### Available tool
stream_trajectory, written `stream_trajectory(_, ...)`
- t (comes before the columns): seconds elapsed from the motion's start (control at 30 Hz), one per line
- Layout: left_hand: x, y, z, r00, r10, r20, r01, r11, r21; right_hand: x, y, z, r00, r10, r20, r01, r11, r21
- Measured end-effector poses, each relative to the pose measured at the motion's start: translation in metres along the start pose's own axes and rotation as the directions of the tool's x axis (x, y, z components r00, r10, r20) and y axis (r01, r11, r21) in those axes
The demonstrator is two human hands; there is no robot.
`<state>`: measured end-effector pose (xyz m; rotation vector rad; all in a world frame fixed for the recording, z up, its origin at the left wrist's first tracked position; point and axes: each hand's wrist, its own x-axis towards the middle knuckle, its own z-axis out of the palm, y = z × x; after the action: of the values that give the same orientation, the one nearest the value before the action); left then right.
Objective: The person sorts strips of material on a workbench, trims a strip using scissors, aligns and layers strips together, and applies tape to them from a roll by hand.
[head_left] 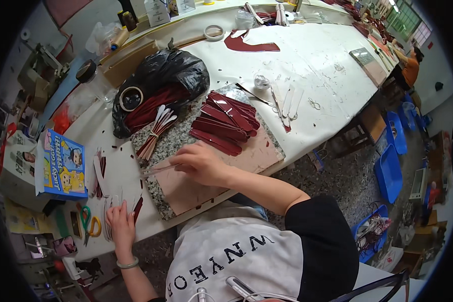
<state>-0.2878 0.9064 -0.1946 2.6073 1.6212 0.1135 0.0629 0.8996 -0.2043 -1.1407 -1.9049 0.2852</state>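
Note:
My right hand (201, 163) is closed in a pinch on a thin pale strip (158, 168), above the near left part of a granite slab (158, 194). Just beyond that hand lies a pile of dark red, glossy straps (226, 121). My left hand (121, 224) rests at the table's left front with its fingers stretched out. Its fingertips touch or hover over narrow strips (107, 221), some pale and some dark red; which of these I cannot tell. A bundle of white-tipped sticks (158, 126), tied round the middle, lies on the slab's far left corner.
Green-and-orange-handled scissors (87, 221) and a blue cartoon box (63, 166) stand left of my left hand. A black plastic bag (181, 70) with dark red material sits behind the slab. Blue bins (387, 171) stand on the right floor; a person in orange (411, 68) is far right.

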Motion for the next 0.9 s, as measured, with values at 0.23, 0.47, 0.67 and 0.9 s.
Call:
stream_trajectory(0.23, -0.021, -0.002, 0.007, 0.99, -0.137, -0.021, 0.137, 0.99, -0.019, -0.033, 0.029, -0.107, 0.748, 0.576, -0.329, -0.373, 0.775, 0.51)
stream_trajectory(0.47, -0.015, 0.007, 0.003, 0.992, -0.122, -0.007, 0.122, 0.99, -0.07, 0.035, 0.0, -0.067, 0.963, 0.066, 0.262, -0.127, 0.967, 0.222)
stream_trajectory(0.67, -0.018, 0.014, 0.003, 0.987, -0.13, -0.098, 0.117, 0.985, -0.123, 0.109, 0.059, 0.011, 0.838, -0.204, 0.506, 0.389, 0.874, -0.291)
stream_trajectory(0.9, -0.022, -0.004, 0.03, 0.977, -0.126, -0.174, 0.096, 0.981, -0.17, 0.097, 0.047, 0.005, 0.842, -0.441, 0.312, 0.524, 0.807, -0.273)
